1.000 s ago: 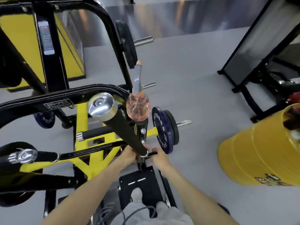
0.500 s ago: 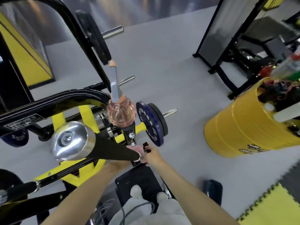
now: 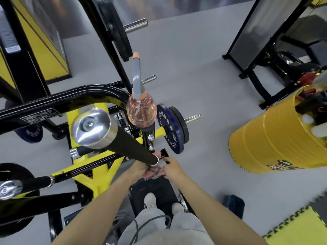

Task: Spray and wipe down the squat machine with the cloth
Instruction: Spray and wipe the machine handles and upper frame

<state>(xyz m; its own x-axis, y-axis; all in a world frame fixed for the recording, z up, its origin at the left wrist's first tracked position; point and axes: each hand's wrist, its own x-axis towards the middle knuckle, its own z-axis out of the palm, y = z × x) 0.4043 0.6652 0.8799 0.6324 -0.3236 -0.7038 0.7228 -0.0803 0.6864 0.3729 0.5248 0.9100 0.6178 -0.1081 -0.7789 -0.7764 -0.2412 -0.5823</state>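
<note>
Two legs in grey sweatpants (image 3: 159,225) fill the bottom edge, with a thin dark cable (image 3: 136,225) looping over them and white shoes (image 3: 150,198) planted on the black footplate (image 3: 164,190) of the squat machine (image 3: 88,177). Over in the near right corner there are yellow and black puzzle mats (image 3: 300,228), and a small dark blue thing (image 3: 233,204) lies on the smooth grey floor (image 3: 203,71) near the footplate. Just past the toes both hands come together: the left hand (image 3: 140,167) and the right hand (image 3: 170,167) each have fingers curled on the cloth (image 3: 153,174), a pinkish striped rag stretched between them right by the machine's upright post. Annoyingly, a fat handle (image 3: 131,144) with a rough black grip and a shiny domed chrome cap (image 3: 91,128) pokes straight at the camera and covers part of the left hand. The spray bottle (image 3: 141,112), clear pink and bulb-shaped with a long grey nozzle, is perched upright on top of that post, nobody touching it. Just right of it a dark blue weight plate (image 3: 167,128) sits on a steel peg. The frame is glossy black tube plus yellow painted beams. Off to the right stands a yellow metal drum (image 3: 265,142) stuffed with gear. Farther back, a big black plate (image 3: 116,32) hangs on the frame and another black machine (image 3: 254,82) sits by a blurry wall.
</note>
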